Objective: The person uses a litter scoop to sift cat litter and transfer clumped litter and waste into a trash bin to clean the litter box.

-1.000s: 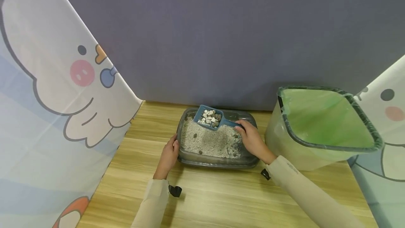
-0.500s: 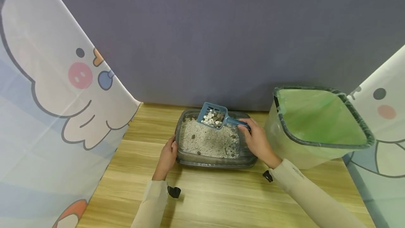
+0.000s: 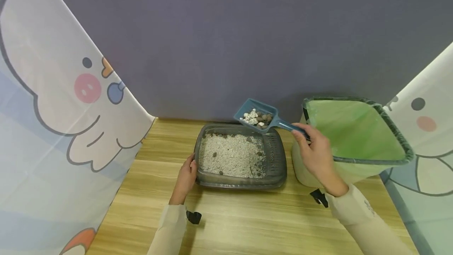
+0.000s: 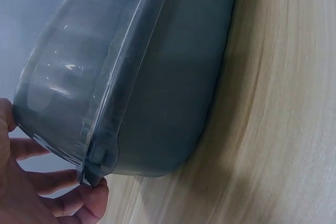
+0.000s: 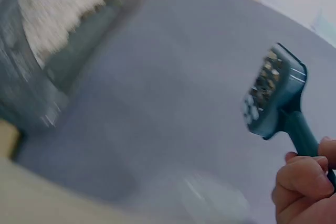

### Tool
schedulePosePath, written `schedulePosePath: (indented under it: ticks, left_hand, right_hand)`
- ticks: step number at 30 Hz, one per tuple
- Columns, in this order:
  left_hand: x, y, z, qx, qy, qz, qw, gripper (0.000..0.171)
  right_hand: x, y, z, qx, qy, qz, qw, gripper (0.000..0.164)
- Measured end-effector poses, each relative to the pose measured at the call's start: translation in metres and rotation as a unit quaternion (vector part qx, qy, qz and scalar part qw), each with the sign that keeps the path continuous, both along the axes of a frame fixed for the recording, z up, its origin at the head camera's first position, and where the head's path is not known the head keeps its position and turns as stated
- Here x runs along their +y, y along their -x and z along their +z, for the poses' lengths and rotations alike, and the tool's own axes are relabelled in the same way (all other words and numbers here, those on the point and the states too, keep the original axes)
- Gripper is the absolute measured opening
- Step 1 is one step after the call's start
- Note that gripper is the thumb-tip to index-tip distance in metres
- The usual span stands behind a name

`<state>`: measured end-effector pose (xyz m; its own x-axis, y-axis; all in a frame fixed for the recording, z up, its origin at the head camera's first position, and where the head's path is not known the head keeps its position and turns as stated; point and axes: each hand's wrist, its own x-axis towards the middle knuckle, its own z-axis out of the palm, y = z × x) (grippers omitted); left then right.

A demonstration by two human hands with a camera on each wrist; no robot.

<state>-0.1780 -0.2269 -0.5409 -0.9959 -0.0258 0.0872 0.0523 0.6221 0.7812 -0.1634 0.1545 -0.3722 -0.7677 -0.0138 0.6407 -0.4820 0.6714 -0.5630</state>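
My right hand (image 3: 316,153) grips the handle of a blue litter scoop (image 3: 257,115), raised above the back right of the litter box. White and brown clumps (image 3: 255,119) lie in the scoop's head; the right wrist view shows the scoop (image 5: 281,95) tilted, its load still inside. On the wooden table, the grey litter box (image 3: 240,183) contains pale litter (image 3: 230,154) dotted with several dark clumps. My left hand (image 3: 185,176) holds the box's left rim. In the left wrist view its fingers (image 4: 55,181) bend around the rim's corner.
Just right of the box stands a bin (image 3: 371,163) lined with a green bag, its mouth facing up. A grey wall panel (image 3: 226,46) rises behind the table (image 3: 240,223). Cartoon-printed sheets (image 3: 53,101) flank both sides.
My right hand has lifted the loaded scoop up and to the right, from over the litter toward the bin. My left hand stays on the box rim.
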Motion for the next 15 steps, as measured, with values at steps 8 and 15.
schedulePosePath:
  ticks: [8,15]
  left_hand:
    - [-0.001,0.002,-0.003,0.01,0.004,0.0,0.9999,0.047]
    - [-0.002,0.0,-0.003,-0.002,-0.007,-0.003,1.0,0.049]
  right_hand:
    - [0.062,-0.022,0.052,-0.001,0.04,-0.134,0.99,0.024]
    - [0.109,-0.04,0.052,-0.017,0.029,-0.221,0.975,0.031]
